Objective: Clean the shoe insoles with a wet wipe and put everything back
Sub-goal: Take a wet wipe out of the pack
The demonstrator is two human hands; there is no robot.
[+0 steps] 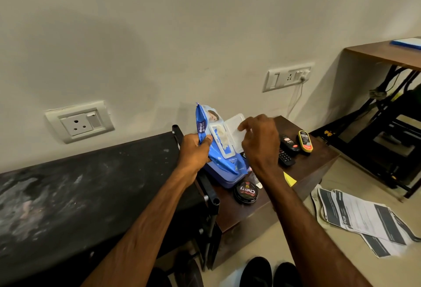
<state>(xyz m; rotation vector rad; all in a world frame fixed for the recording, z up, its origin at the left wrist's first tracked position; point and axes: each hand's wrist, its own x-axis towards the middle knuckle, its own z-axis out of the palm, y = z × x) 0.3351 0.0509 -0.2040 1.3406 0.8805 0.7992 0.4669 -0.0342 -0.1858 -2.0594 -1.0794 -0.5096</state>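
Note:
A blue wet wipe pack (224, 161) stands tilted on a blue box (225, 179) on the small brown table (319, 163). My left hand (194, 152) grips the pack by its upper left edge. The pack's white flip lid (233, 124) stands open, and a white wipe (221, 135) shows in the opening. At the lid's right edge my right hand (260, 140) has curled fingers pinching the lid. Two black shoes (256, 272) stand on the floor at the bottom edge. No insole is in view.
A round black polish tin (246, 192), a black remote (286, 158), a black bottle (289, 143) and a yellow-black bottle (305, 141) lie on the table. A black dusty rack top (91, 191) fills the left. Printed papers (355, 216) lie on the floor at right.

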